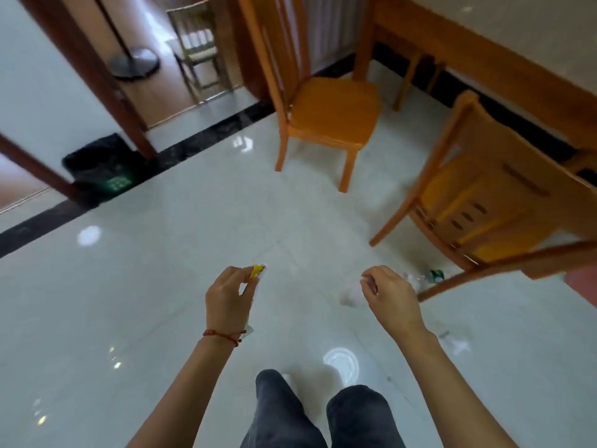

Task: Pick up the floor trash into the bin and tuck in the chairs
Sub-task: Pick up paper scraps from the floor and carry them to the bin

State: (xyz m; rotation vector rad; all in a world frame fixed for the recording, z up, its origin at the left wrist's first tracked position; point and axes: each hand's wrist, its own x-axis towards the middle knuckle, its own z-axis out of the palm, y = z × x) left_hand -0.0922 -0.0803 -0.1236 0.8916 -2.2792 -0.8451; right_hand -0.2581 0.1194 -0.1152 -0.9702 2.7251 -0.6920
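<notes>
A: What's in the grips?

B: The left hand (226, 299) pinches a thin yellow-and-white paper wrapper (257, 273) by its top edge. It looks light and floppy, so any edge will do. The right hand (386, 294) curls round something pale and blurred; I can't tell what.

A: And the bin?

B: The black-lined bin (100, 163) stands well apart, far left by the door frame. A clear plastic bottle (423, 277) lies under the nearer wooden chair (484, 202).
</notes>
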